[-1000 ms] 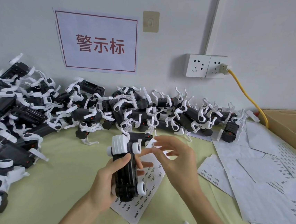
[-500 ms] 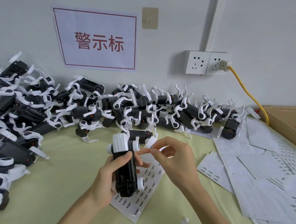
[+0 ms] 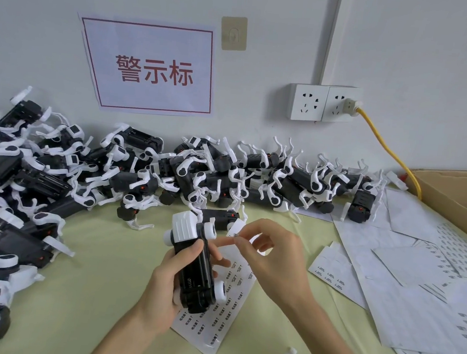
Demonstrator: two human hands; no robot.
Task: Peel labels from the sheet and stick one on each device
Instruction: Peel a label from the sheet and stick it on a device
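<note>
My left hand [image 3: 169,280] grips a black device with white wheels and a white end cap [image 3: 196,270], held upright above the label sheet [image 3: 223,310]. The sheet lies on the pale green table and carries rows of small printed labels. My right hand [image 3: 271,261] is just right of the device's top. Its thumb and forefinger pinch a small white label [image 3: 236,228], and a left fingertip touches it from below.
A long heap of black-and-white devices [image 3: 204,174] runs along the wall and down the left side. Used backing sheets [image 3: 416,280] cover the table at right. A cardboard box [image 3: 453,192] stands far right, a yellow cable [image 3: 386,146] runs to the wall socket. A small white piece [image 3: 290,353] lies near the front.
My right hand's fingers have closed in on the small label beside the device's top. The device has stayed in my left hand.
</note>
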